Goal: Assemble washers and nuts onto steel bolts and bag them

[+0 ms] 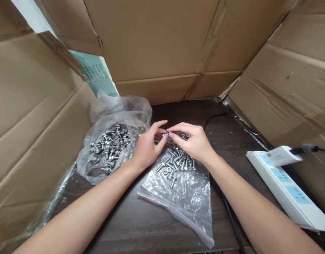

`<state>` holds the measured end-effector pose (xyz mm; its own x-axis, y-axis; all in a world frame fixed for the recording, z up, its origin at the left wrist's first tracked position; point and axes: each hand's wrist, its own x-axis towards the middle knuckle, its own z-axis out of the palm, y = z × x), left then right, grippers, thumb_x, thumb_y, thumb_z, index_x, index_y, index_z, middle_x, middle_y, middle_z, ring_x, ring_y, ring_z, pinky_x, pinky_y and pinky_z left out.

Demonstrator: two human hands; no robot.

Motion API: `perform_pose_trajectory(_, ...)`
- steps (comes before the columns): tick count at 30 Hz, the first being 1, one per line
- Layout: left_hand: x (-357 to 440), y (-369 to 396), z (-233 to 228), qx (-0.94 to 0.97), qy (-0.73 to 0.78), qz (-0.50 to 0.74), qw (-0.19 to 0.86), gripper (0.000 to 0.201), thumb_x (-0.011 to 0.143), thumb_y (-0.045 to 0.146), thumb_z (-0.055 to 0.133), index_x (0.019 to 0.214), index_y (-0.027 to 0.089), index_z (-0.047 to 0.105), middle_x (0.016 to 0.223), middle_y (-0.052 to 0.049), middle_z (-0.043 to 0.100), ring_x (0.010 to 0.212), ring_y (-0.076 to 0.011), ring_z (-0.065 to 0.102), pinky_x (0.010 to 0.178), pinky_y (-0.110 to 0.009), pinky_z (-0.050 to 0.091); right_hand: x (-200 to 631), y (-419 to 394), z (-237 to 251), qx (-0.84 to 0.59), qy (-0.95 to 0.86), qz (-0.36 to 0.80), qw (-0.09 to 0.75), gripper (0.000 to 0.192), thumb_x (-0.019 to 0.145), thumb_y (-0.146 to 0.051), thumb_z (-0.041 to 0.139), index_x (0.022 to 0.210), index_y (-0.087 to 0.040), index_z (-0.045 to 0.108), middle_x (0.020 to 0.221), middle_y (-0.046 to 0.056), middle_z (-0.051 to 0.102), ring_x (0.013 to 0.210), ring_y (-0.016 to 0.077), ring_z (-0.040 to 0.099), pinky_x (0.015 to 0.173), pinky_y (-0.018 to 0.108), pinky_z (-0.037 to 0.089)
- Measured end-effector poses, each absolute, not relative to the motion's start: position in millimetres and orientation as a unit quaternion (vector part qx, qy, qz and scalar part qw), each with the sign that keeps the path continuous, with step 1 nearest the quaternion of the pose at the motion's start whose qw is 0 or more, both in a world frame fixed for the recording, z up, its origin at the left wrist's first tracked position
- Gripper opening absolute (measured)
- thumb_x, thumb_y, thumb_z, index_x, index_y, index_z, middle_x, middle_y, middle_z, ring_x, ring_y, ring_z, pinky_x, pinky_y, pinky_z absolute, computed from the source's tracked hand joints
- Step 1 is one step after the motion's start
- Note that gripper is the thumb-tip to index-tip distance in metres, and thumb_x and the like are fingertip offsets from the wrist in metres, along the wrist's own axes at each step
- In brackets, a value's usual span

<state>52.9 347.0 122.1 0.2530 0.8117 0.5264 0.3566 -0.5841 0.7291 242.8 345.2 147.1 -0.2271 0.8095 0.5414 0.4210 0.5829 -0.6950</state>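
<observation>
A small silver bolt (166, 134) lies level between my hands, above a clear plastic bag (189, 201). My right hand (191, 141) pinches it between thumb and fingertips. My left hand (149, 146) is curved close to the bolt's left end, its thumb and fingers apart; whether it touches the bolt is hard to see. Under and in front of my hands, loose bolts (175, 162) are heaped on the flat bag, with a few nuts or washers (166, 171) among them. Small rings partly show behind my right fingers.
To the left, an open plastic bag (85, 162) holds many bolts with washers (111, 144). A white power strip (281, 187) with a plugged-in adapter (282, 155) sits at right. Black cable (228, 215) runs along the dark table (120, 225). Cardboard walls (157, 42) surround it on three sides.
</observation>
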Motion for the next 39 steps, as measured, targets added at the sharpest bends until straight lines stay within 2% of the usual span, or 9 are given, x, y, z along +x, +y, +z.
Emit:
perform_pose_trajectory(7,53.1,346.4,121.4,0.758,0.387,0.471,0.231,0.037,0.100,0.020,0.063,0.137,0.021,0.060,0.107,-0.005,0.080,0.086,-0.0154,0.077,0.078,-0.026,0.063,243.5,348.8,139.8,-0.413,-0.689,0.345,0.486,0.015,0.085,-0.026,0.077,0.098,-0.019,0.081,0.094,0.007,0.081,0.086,0.0224,0.079,0.084,0.037,0.067)
perform_pose_trajectory(11,52.8,346.0,121.3,0.753,0.383,0.476,0.245,0.037,0.100,0.021,0.064,0.137,0.020,0.060,0.106,-0.005,0.081,0.087,-0.0155,0.077,0.079,-0.026,0.063,243.9,347.0,142.4,-0.394,-0.709,0.309,0.497,0.011,0.084,-0.019,0.075,0.094,-0.019,0.080,0.096,0.006,0.078,0.086,0.0205,0.078,0.082,0.035,0.067)
perform_pose_trajectory(17,50.4,338.8,125.9,0.731,0.396,0.478,0.284,0.038,0.097,0.022,0.066,0.135,0.018,0.060,0.103,-0.006,0.081,0.085,-0.0163,0.077,0.079,-0.028,0.062,242.3,340.6,152.2,-0.362,-0.779,0.189,0.475,0.017,0.087,-0.009,0.068,0.090,-0.021,0.080,0.093,0.005,0.078,0.084,0.0195,0.075,0.079,0.034,0.065)
perform_pose_trajectory(23,49.8,334.6,127.0,0.713,0.405,0.480,0.310,0.037,0.097,0.022,0.066,0.133,0.018,0.058,0.103,-0.006,0.081,0.087,-0.0167,0.078,0.080,-0.028,0.061,242.5,340.2,151.7,-0.368,-0.762,0.258,0.466,0.017,0.088,-0.013,0.068,0.093,-0.021,0.082,0.100,0.006,0.079,0.091,0.0208,0.077,0.083,0.034,0.066)
perform_pose_trajectory(30,51.0,337.3,125.7,0.712,0.409,0.482,0.306,0.035,0.096,0.021,0.068,0.130,0.019,0.058,0.100,-0.005,0.081,0.086,-0.0161,0.077,0.078,-0.027,0.060,241.9,341.2,150.7,-0.401,-0.750,0.275,0.448,0.010,0.091,-0.022,0.069,0.095,-0.020,0.078,0.092,0.005,0.077,0.082,0.0196,0.077,0.079,0.033,0.066)
perform_pose_trajectory(34,51.5,339.1,123.3,0.701,0.408,0.503,0.300,0.022,0.094,0.023,0.071,0.114,0.020,0.062,0.097,-0.005,0.080,0.088,-0.0166,0.078,0.077,-0.027,0.061,240.0,340.6,151.0,-0.411,-0.751,0.253,0.450,0.007,0.093,-0.024,0.069,0.096,-0.020,0.074,0.090,0.005,0.078,0.081,0.0197,0.075,0.079,0.035,0.064)
perform_pose_trajectory(39,51.5,341.8,120.8,0.695,0.405,0.512,0.301,0.012,0.091,0.025,0.074,0.097,0.019,0.067,0.094,-0.004,0.078,0.085,-0.0171,0.077,0.080,-0.030,0.064,238.8,339.8,151.4,-0.418,-0.732,0.279,0.460,0.008,0.090,-0.022,0.068,0.092,-0.021,0.076,0.093,0.005,0.079,0.085,0.0214,0.077,0.081,0.035,0.064)
